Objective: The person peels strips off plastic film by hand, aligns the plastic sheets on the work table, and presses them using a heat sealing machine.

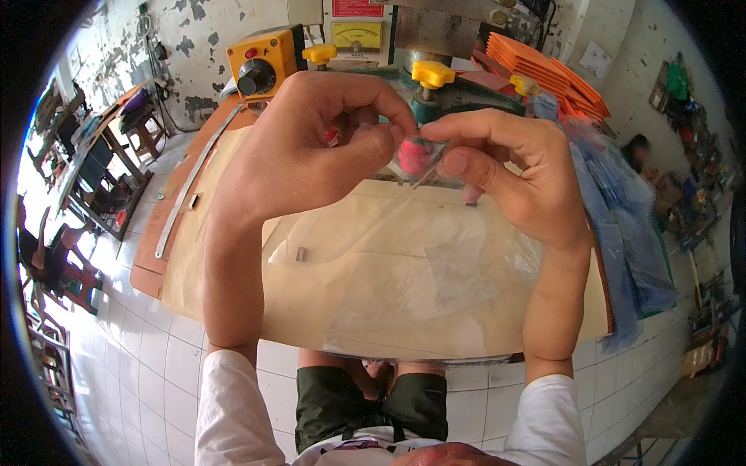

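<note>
Clear, glossy film [437,158] is pinched by the fingertips of the left hand [307,147] and right hand [524,175]; beside them, a rounded, bright pink piece [413,157] is seen.

Low over the plastic sheet [435,299], a hand could pass between the left forearm [233,291] and right forearm [553,311]. The raised clear bag [413,158] bars the middle; behind it stand 3 yellow knobs [433,74], flanked by a yellow box [266,64] and orange stack [544,70].
</note>
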`<state>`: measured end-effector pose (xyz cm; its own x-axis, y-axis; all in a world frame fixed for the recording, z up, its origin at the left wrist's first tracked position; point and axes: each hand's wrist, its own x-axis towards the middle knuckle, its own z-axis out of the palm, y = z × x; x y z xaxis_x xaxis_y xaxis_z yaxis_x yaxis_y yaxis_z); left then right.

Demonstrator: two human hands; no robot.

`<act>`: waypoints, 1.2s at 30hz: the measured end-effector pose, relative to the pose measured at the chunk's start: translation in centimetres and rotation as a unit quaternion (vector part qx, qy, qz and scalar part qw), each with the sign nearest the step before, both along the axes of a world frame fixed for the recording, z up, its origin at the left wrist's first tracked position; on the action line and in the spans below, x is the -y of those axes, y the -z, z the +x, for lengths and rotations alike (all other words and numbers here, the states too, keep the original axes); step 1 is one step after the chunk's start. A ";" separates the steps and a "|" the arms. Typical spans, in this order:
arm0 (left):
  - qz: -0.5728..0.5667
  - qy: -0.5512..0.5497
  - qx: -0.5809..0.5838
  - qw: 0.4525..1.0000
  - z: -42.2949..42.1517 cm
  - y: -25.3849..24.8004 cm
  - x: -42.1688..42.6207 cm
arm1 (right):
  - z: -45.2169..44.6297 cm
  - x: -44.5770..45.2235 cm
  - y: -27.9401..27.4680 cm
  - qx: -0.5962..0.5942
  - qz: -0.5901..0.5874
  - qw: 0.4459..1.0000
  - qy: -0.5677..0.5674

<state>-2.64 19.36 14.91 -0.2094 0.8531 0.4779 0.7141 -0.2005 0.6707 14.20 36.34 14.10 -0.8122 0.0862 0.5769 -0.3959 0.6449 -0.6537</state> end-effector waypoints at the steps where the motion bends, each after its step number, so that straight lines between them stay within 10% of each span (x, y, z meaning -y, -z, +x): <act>1: -0.004 -0.003 0.003 1.000 0.0 0.1 0.0 | 0.0 0.1 0.0 0.000 0.000 1.000 0.000; 24: -0.034 0.015 0.033 0.999 0.1 -0.3 0.2 | -0.2 0.4 0.0 -0.030 0.016 0.999 0.000; 36: 0.043 -0.031 -0.171 0.984 -0.2 0.0 0.3 | -0.8 0.2 0.4 -0.006 0.018 1.000 0.014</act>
<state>-2.81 19.06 14.93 -0.0740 0.7973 0.5991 0.9081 -0.1943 0.3709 13.41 36.11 13.74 -0.8026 0.0869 0.5902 -0.3857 0.6792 -0.6245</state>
